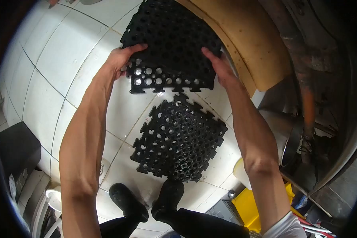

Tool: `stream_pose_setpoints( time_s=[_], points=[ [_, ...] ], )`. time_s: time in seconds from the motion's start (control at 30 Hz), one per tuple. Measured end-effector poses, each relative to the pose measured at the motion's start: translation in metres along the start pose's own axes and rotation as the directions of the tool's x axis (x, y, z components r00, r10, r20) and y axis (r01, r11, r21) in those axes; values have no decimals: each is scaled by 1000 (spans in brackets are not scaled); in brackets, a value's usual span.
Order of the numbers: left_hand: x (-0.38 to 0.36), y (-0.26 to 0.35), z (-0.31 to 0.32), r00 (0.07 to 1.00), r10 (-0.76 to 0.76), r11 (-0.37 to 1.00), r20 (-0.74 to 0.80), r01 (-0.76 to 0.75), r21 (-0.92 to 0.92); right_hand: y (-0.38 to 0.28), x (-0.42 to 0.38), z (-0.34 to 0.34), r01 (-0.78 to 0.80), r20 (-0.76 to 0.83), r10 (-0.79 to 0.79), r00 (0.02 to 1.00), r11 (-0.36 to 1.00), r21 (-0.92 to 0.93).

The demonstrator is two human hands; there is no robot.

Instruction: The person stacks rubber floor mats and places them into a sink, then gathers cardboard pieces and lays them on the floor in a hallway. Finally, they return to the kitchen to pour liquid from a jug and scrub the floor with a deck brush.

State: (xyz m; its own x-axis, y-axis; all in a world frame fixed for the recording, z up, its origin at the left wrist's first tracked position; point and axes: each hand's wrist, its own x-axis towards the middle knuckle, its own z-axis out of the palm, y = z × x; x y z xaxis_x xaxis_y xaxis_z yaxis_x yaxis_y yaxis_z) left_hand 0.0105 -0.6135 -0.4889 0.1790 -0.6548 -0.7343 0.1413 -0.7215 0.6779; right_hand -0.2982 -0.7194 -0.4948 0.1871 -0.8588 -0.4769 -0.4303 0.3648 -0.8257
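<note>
My left hand (125, 59) grips the left edge of a black perforated rubber mat (170, 39), thumb on top and fingers curled underneath. On the opposite edge, my right hand (220, 67) holds the same mat, its thumb on the upper face and its other fingers mostly hidden. Round holes cover this mat, and pale floor shows through those along its near edge. Closer to my feet lies a second black perforated mat (180, 139) with interlocking tabs, turned at an angle on the floor and apart from both hands.
White tiles (83, 55) cover the floor. My black boots (168, 196) stand just below the second mat. A curved tan panel (242, 39) and a rusty pipe (305, 87) rise at the right. A yellow object (246, 206) is at lower right, a black box (18, 148) at left.
</note>
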Motion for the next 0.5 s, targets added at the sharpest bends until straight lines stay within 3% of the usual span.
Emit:
stream_pose_setpoints(
  time_s=[0.1,0.17,0.2,0.23,0.27,0.3,0.33,0.37,0.43,0.47,0.5],
  points=[
    [-5,-3,-10,1000,3,1000,23,-3,-1,-6,-17,13,-118,-70,122,990,991,58],
    [-3,-3,-16,988,-108,986,112,121,-113,-4,-16,14,-167,-166,183,969,980,104],
    [-3,-9,-14,986,-83,981,147,107,-162,2,-13,10,-183,-165,198,966,978,104],
    [-3,-18,-9,983,-102,979,150,126,-161,4,-5,2,-219,44,214,976,958,185],
    [-3,-23,-5,997,-2,970,75,21,-241,7,-1,-1,-261,252,196,948,930,260],
    [-4,-26,-2,995,99,946,-11,-98,-311,7,-3,2,-265,255,198,946,929,260],
    [-14,-19,-4,989,140,951,-51,-149,-270,8,-6,7,-269,265,193,945,918,291],
    [-2,-23,-17,988,150,936,-16,-148,-320,11,-13,12,-280,276,193,942,904,323],
    [-33,-12,-50,992,94,984,-88,-106,-143,19,-44,43,-326,250,240,938,859,395],
    [-29,-15,-75,998,46,997,-40,-48,-61,12,-55,63,-334,229,253,940,818,467],
    [-23,-25,-91,990,63,996,-123,-69,-49,6,-63,81,-322,234,234,944,813,485]
  ],
)
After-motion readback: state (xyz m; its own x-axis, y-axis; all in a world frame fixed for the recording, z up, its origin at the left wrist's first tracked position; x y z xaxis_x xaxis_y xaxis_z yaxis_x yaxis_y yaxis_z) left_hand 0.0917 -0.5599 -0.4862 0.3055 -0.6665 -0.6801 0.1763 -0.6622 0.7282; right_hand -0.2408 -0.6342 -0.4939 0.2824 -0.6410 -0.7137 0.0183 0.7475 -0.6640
